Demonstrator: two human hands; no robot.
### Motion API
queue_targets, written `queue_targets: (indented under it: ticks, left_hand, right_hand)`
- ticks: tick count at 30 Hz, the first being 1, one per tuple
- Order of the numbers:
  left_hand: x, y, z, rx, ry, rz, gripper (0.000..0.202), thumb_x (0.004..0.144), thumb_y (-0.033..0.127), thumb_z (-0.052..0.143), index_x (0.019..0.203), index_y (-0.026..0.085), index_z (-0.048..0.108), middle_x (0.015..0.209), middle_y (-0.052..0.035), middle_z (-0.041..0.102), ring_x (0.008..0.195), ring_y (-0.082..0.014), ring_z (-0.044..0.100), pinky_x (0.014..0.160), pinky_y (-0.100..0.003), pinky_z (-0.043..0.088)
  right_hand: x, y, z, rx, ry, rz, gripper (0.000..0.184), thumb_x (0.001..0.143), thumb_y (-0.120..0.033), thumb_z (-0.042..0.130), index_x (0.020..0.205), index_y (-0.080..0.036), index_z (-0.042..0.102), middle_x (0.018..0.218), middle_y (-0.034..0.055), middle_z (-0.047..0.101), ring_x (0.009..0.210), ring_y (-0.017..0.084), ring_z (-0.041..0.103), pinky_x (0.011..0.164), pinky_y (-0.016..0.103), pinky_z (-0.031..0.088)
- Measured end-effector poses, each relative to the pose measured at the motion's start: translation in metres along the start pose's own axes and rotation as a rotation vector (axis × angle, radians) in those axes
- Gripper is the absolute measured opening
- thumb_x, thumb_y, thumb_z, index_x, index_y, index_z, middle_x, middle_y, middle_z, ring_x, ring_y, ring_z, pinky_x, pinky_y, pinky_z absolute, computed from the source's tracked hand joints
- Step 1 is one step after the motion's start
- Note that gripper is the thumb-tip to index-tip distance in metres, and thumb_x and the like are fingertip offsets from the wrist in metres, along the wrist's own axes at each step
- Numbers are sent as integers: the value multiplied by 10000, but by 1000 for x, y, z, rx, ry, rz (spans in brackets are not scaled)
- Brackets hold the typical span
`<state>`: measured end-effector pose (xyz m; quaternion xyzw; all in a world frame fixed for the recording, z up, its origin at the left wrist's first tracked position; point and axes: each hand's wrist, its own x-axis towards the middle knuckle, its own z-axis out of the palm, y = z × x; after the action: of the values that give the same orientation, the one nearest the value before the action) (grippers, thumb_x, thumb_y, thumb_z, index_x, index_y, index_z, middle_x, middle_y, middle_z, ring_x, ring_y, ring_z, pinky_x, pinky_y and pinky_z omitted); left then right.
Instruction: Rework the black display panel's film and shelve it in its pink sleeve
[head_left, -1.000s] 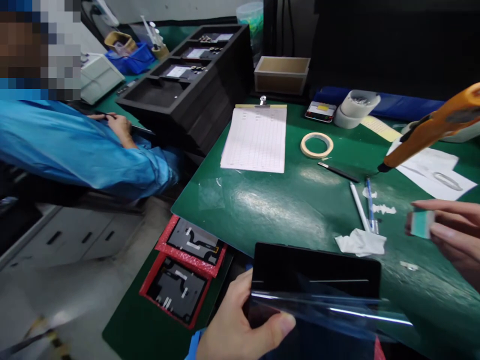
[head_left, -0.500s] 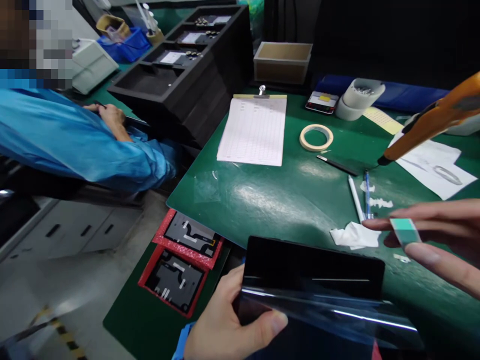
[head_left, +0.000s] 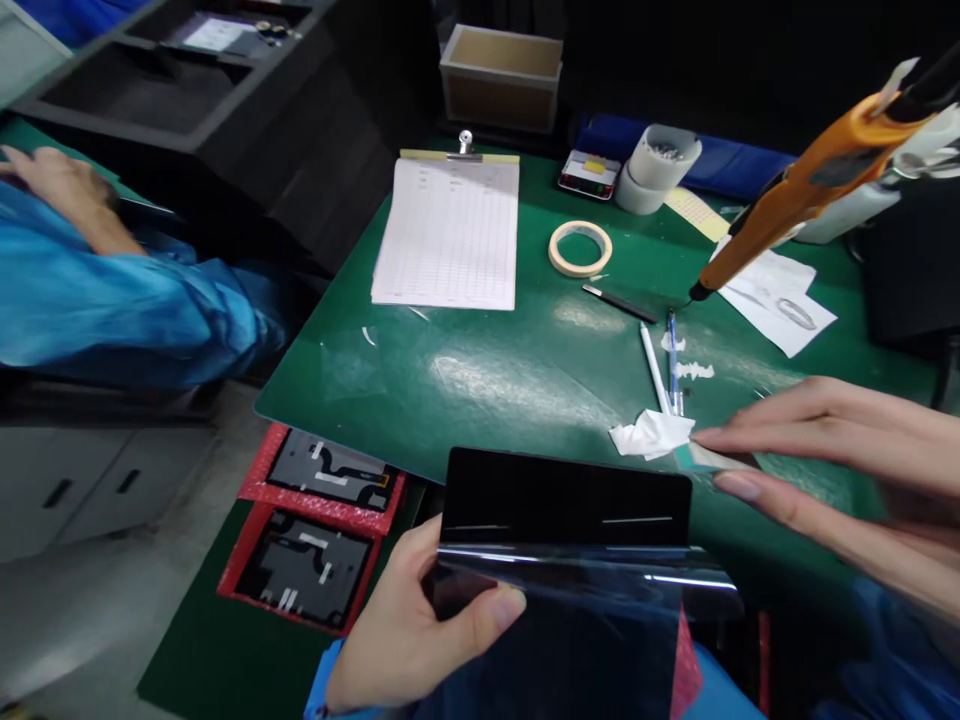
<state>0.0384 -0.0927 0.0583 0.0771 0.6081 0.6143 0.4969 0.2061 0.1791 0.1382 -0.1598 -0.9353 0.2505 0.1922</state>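
My left hand [head_left: 439, 625] grips a glossy black screen panel [head_left: 566, 492] by its left edge, the thumb lying across the front. A clear protective film [head_left: 600, 572] is lifted off the panel's upper part and folds over its lower part. To the right of the panel, my right hand [head_left: 825, 465] pinches a small teal-and-white strip [head_left: 705, 458] between thumb and fingers. That strip is just beside a crumpled white tissue [head_left: 652, 434] on the green table; whether they touch I cannot tell. Pink wrap [head_left: 686, 665] shows by the panel's lower right.
A clipboard [head_left: 450, 235], tape roll [head_left: 580, 249], black tweezers [head_left: 619, 303], white pen [head_left: 654, 368] and blue pen [head_left: 673, 360] lie on the table. An orange electric screwdriver [head_left: 780, 210] hangs at right. Red-wrapped panels [head_left: 307, 565] rest lower left; a co-worker's blue sleeve [head_left: 135, 300] is beyond.
My right hand has moved left toward the panel and tissue, turning the teal-and-white strip flatter. The view has swung right, so most things appear further left. My left hand still grips the panel.
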Motion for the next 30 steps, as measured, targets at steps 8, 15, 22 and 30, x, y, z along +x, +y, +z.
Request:
queue_targets:
  ticks: [8, 15, 22, 30]
  left_hand:
    - [2, 2, 0, 56, -34, -3, 285, 808, 426, 996, 982, 223, 896, 880, -31, 857, 808, -209, 805, 728, -256, 665]
    - [4, 0, -3, 20, -63, 5, 213, 813, 341, 987, 964, 228, 887, 893, -15, 855, 817, -186, 793, 740, -224, 646]
    - [5, -1, -4, 46, -78, -11, 259, 819, 363, 988, 986, 203, 872, 904, -33, 856, 830, -200, 800, 745, -242, 656]
    - [14, -8, -11, 59, -166, 35, 260, 846, 378, 960, 1003, 192, 866, 919, -52, 861, 825, -217, 805, 740, -264, 668]
  right_hand:
    - [6, -1, 2, 2, -89, -129, 158, 1143, -377, 682, 1189, -365, 832, 1070, -7, 778, 830, 116, 770, 664, 191, 621]
    - [0, 0, 10, 23, -81, -84, 166, 1118, -388, 708, 1193, -358, 854, 1111, 12, 784, 848, 154, 777, 666, 245, 640]
    - [4, 0, 13, 92, -81, -70, 170, 1112, -414, 726, 1235, -402, 843, 1085, -11, 792, 848, 158, 795, 709, 248, 688]
    - [11, -1, 19, 70, -101, -122, 157, 1094, -317, 735, 1218, -338, 828, 1045, 11, 773, 834, 155, 773, 634, 224, 626]
